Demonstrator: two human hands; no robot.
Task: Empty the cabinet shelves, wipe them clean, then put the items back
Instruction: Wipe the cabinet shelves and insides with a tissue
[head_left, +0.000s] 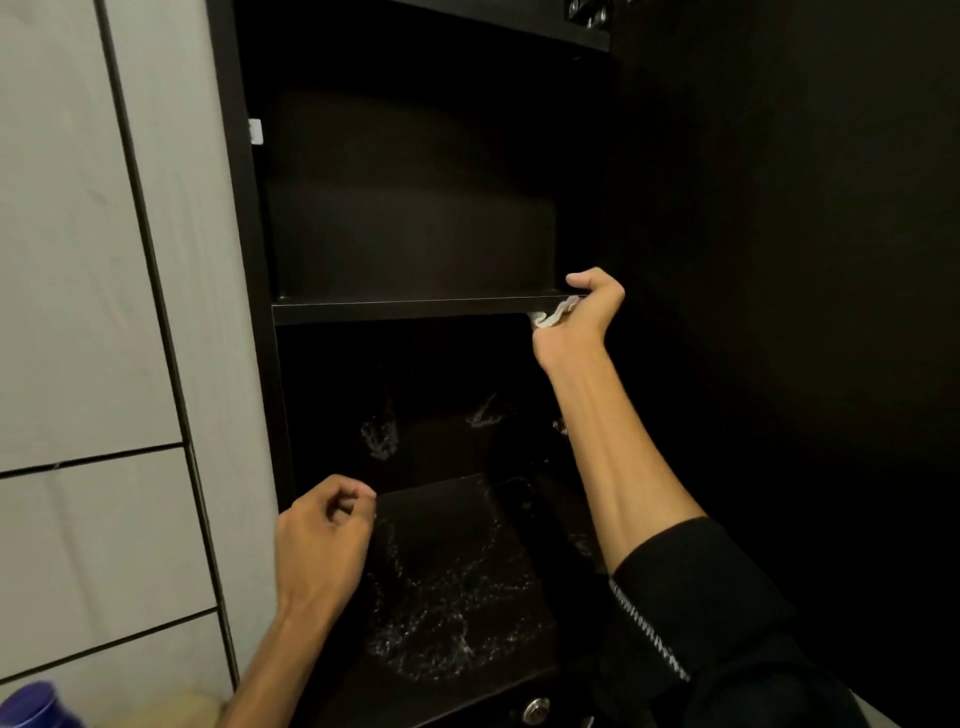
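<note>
R hand (582, 312) grip is bunched round a white cloth (555, 315) at the shelf (405, 307) front edge w/ L hand (324, 525) loose & empty; cloth prob. soft, light, best held wadded.

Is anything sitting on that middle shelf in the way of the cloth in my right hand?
Nothing visible. The right hand grips the white cloth at the right end of the shelf's front edge, and the dark shelf top left of it shows no items.
</note>
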